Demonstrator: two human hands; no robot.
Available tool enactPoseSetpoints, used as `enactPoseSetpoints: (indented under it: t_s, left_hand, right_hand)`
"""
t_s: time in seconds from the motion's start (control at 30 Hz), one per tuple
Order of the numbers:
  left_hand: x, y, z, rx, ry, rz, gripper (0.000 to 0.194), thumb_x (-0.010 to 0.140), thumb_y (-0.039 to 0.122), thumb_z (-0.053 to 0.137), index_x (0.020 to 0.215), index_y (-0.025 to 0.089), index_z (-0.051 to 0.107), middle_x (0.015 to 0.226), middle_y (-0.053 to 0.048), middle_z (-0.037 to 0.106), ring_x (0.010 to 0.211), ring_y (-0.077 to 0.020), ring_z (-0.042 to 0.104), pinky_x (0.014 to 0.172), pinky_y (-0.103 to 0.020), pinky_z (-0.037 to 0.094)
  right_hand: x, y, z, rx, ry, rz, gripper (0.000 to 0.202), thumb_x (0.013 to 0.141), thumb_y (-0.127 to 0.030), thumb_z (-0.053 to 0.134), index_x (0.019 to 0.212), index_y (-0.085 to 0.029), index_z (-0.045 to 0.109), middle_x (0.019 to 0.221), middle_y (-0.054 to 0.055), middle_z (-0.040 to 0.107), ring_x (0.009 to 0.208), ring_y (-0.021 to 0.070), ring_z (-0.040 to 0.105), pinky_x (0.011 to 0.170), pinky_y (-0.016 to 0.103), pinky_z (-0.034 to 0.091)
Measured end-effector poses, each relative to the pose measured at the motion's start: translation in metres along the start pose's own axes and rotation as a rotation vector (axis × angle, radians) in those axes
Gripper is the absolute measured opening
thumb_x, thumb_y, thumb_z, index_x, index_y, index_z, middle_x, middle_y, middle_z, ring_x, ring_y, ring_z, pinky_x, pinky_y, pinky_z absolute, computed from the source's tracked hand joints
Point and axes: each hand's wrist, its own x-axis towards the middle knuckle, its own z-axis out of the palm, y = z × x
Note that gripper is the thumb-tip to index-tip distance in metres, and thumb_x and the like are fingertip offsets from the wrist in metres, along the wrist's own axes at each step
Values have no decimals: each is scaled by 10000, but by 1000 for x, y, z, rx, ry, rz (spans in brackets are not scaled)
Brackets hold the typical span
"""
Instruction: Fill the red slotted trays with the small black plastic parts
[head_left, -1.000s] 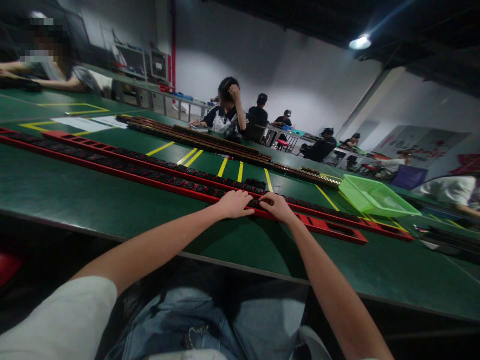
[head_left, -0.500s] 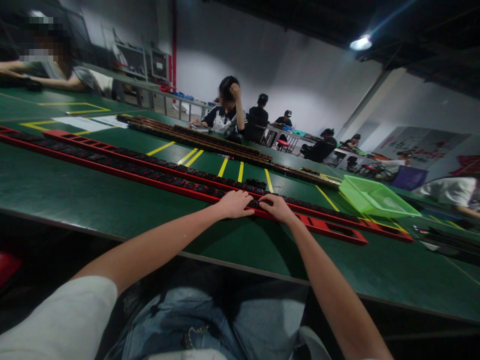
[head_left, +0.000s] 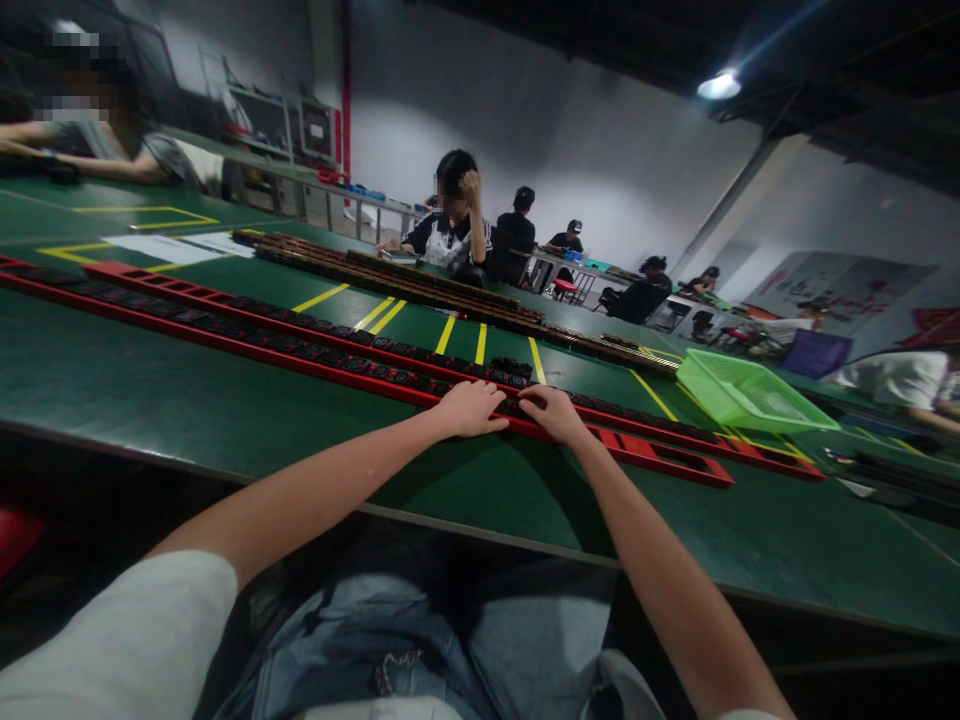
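A long red slotted strip (head_left: 645, 450) lies slantwise across the green table, with small black parts (head_left: 401, 377) filling most of its slots. My left hand (head_left: 471, 408) is closed across this near strip, its thumb at the front edge and fingers over the top. Just right of it, my right hand (head_left: 553, 414) is bent, with fingertips close together on the same strip. Whatever those right fingertips pinch or press is hidden. Behind runs a second red strip (head_left: 112, 268), also holding black parts. A small heap of loose black parts (head_left: 514, 372) sits by it, beyond my hands.
Long brownish strips (head_left: 397, 278) are stacked farther back. At the right stands a light green basket (head_left: 757, 395). White papers (head_left: 161, 247) and yellow tape lines mark the green table (head_left: 247, 400). A person (head_left: 450, 225) sits opposite; others work around the room.
Both hands stay at the same spot on the near strip. Only a very slight shift of the whole view shows.
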Motion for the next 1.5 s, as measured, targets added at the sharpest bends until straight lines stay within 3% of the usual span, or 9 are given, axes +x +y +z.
enactPoseSetpoints:
  t_s: [0.17, 0.23, 0.4, 0.6, 0.7, 0.93, 1.2, 1.33, 1.5]
  left_hand:
    - [-1, 2, 0, 19, 46, 15, 499, 962, 571, 440, 1151, 146, 621, 1163, -131, 658, 1082, -299, 608, 850, -404, 484]
    - [-1, 1, 2, 13, 52, 14, 515, 959, 580, 438, 1170, 146, 618, 1162, -129, 656, 1078, -302, 607, 850, -416, 489]
    - [0, 0, 3, -10, 48, 9, 494, 951, 548, 465, 1223, 160, 606, 1201, -120, 645, 1121, -302, 594, 896, -433, 484]
    - [1, 1, 0, -26, 30, 12, 462, 938, 529, 486, 1170, 152, 616, 1188, -131, 649, 1112, -305, 597, 881, -437, 490]
    - [1, 2, 1, -37, 48, 17, 475, 943, 539, 477, 1184, 154, 618, 1189, -128, 653, 1108, -304, 600, 894, -435, 485]
    - [2, 0, 0, -67, 21, 10, 512, 937, 575, 485, 1225, 171, 609, 1220, -128, 649, 1149, -309, 586, 925, -425, 471]
    - [3, -1, 3, -62, -2, 9, 545, 939, 594, 473, 1249, 165, 604, 1233, -142, 643, 1133, -317, 603, 883, -420, 488]
    - [2, -2, 5, -42, 6, 16, 562, 957, 585, 455, 1307, 164, 581, 1258, -144, 634, 1148, -310, 597, 902, -407, 483]
    - [1, -2, 3, -37, -21, 11, 583, 953, 588, 458, 1333, 160, 568, 1283, -144, 627, 1166, -306, 591, 928, -418, 482]
  right_hand:
    - [32, 12, -7, -116, 250, 88, 217, 889, -233, 565, 1002, -158, 735, 977, 110, 738, 848, 224, 660, 835, 356, 510]
    - [55, 19, -13, -175, 245, 166, 225, 884, -221, 584, 1044, -164, 732, 1046, 127, 737, 925, 244, 673, 868, 350, 502]
    - [110, 30, -11, -215, -21, 338, 261, 879, -280, 644, 1066, -127, 744, 1108, 181, 737, 1018, 282, 688, 905, 334, 492]
    - [130, 39, 4, -212, -141, 369, 58, 727, -148, 697, 726, -164, 753, 743, 79, 745, 722, 196, 671, 745, 279, 513]
    - [124, 45, 2, -228, -84, 409, 102, 710, -116, 647, 734, -138, 744, 713, 83, 726, 692, 186, 656, 729, 280, 513]
    - [73, 51, -21, -31, 198, 377, 391, 792, -145, 479, 1123, -142, 686, 1075, 127, 727, 830, 205, 673, 713, 342, 570]
    - [-18, 57, -32, 90, 377, 123, 424, 722, -111, 426, 1006, -210, 724, 1139, 91, 675, 1140, 246, 607, 1099, 465, 415]
    - [-23, 51, -30, 69, 454, 144, 358, 730, -128, 438, 973, -194, 691, 1086, 101, 653, 1080, 246, 603, 1036, 440, 455]
    - [-20, 45, -24, 69, 382, 128, 397, 710, -138, 519, 1075, -191, 668, 1081, 87, 626, 966, 229, 609, 926, 416, 510]
